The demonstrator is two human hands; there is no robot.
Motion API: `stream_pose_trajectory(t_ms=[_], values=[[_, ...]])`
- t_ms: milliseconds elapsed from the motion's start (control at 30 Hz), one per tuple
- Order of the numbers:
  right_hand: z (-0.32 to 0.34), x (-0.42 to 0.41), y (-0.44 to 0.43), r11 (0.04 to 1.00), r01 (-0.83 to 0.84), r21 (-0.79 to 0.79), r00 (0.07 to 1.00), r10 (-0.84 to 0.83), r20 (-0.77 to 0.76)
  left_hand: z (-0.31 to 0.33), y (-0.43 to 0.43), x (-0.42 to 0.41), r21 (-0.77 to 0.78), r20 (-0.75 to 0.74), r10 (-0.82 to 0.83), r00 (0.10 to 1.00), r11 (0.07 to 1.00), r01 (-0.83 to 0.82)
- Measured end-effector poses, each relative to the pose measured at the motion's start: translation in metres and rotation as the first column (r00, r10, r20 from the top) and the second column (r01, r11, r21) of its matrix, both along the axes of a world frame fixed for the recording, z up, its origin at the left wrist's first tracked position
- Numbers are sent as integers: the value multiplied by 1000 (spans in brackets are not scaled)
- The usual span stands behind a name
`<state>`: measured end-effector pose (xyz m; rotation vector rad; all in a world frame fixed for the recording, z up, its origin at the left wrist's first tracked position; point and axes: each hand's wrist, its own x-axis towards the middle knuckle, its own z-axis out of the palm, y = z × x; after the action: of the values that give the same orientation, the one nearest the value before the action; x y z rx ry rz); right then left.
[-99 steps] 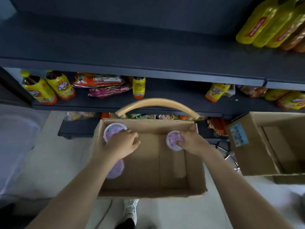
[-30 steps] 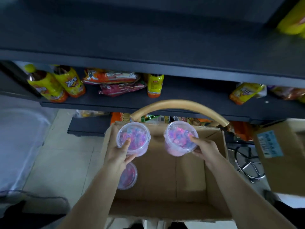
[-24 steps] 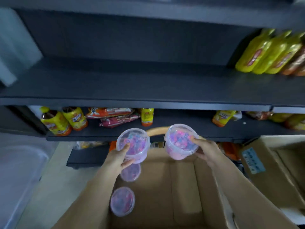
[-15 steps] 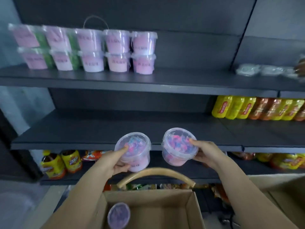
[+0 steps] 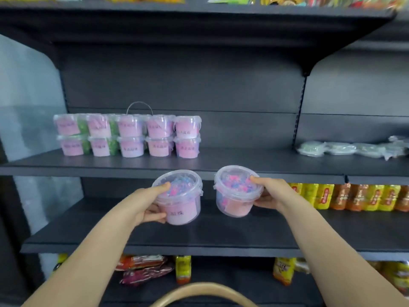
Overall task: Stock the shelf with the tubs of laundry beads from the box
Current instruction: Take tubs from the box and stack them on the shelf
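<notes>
Left tub (image 5: 182, 201), right tub (image 5: 235, 194) — both held

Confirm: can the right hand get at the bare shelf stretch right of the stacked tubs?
Likely yes. The right hand, gripping a tub, is just below the front edge of that shelf. The board between the stacked tubs and the clear packets is bare, with nothing in front.

Shop, retail aisle. Dark metal shelving (image 5: 221, 166) in several tiers, slotted upright (image 5: 299, 120) with bracket against back panel. Identical labelled tubs (image 5: 130, 136) faced forward, stacked two high in row. Yellow and orange bottles (image 5: 345, 197) lined up on tier below. Snack packets (image 5: 141, 269) on lower tier. Clear-wrapped packs (image 5: 345, 149) at right. Colourful bags (image 5: 287, 0) along top.
</notes>
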<state>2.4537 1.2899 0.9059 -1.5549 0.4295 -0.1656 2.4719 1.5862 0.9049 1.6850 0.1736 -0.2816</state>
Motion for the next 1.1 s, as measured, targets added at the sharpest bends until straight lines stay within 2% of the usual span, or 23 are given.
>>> stream_pose_trajectory(t_ms=[200,533,800,933,1100], values=[[36,32,0,997,67,-23,992,-64,106,34,-9,38,34,74,-63,995,998,61],[71,136,-4,973,200,-112,976,-187,113,59,-13,143,29,141,-121,983,993,118],[66,220,-5,965,218,-147,976,-212,59,57,-3,206,70,149,-124,981,991,115],[59,254,-5,964,240,-115,971,-237,36,52,0,217,88,142,-112,983,991,100],[41,286,-6,949,282,-143,960,-279,40,50,4,234,170,129,-113,985,981,90]])
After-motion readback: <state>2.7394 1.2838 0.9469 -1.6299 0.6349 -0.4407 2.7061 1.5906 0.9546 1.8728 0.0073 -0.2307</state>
